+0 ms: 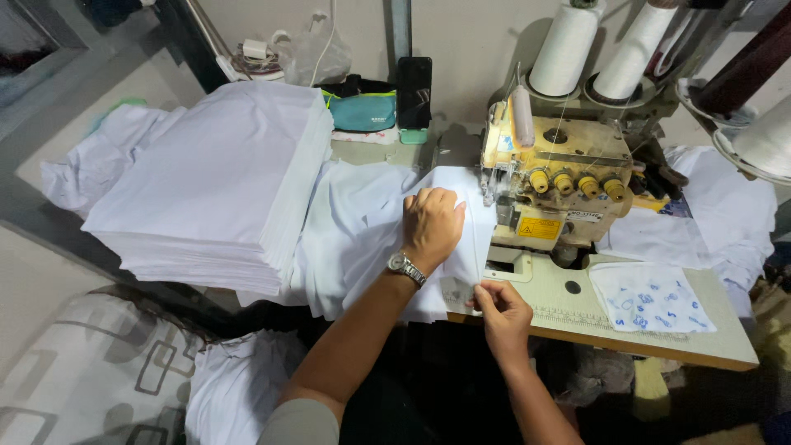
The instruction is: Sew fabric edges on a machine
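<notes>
Pinching the near edge of a soft white cloth [371, 222], the right hand [504, 315] has its grip closed on it; the left hand [431, 224] presses flat, fingers spread, on the cloth beside the boxy yellowed sewing machine [560, 194] on the desk [659, 342]. A squared stack of white fabric [214, 181] sits left.

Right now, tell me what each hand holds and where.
The left hand presses flat on the white fabric piece; the right hand pinches its near edge by the sewing machine.
</notes>
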